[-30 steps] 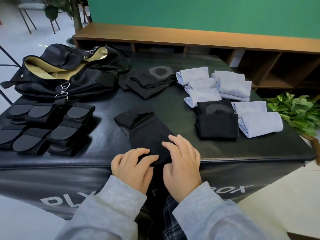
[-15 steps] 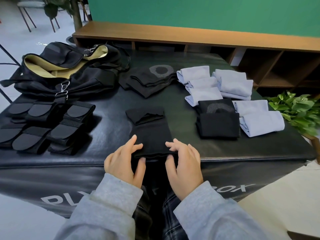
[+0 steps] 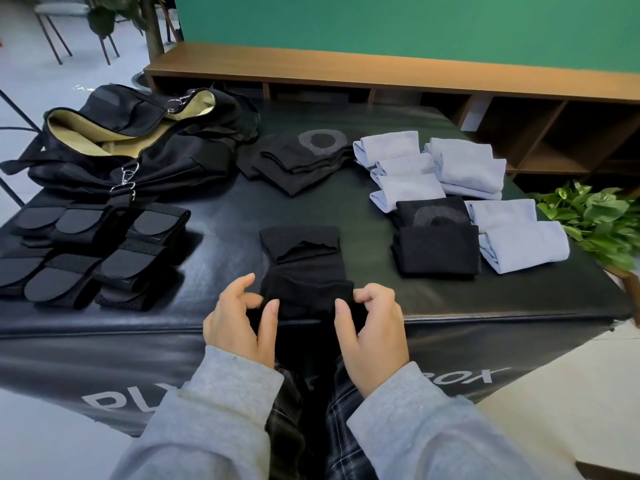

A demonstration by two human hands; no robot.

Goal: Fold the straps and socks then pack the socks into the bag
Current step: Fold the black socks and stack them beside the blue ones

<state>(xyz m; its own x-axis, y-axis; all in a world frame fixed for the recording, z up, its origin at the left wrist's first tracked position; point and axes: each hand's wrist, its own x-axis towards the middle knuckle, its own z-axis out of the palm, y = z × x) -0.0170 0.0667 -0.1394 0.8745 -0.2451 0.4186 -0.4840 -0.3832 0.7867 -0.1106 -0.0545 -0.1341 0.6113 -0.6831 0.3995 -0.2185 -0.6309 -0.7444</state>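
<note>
Green wall and a low wooden shelf (image 3: 381, 74) back the padded black counter (image 3: 225, 216) where we work; only the head view is given.

Half a second ago our palms lay nearly flat on the black sock (image 3: 304, 268); now we have lifted its near end. Our left hand (image 3: 239, 320) pinches the near-left corner between thumb and curled fingers (image 3: 270, 310), and our right hand (image 3: 374, 323) pinches the near-right corner likewise. We judge this the start of the fold, near end going over toward the far cuff.

Its long axis runs straight away from us, the open cuff pointing at the far edge, whereas a second ago it lay skewed toward the left. It sits at the near middle of the counter, between the folded straps (image 3: 97, 251) at left and the folded socks (image 3: 467, 202) at right. Far left, the bag (image 3: 138, 140) gapes open, unpacked.
</note>
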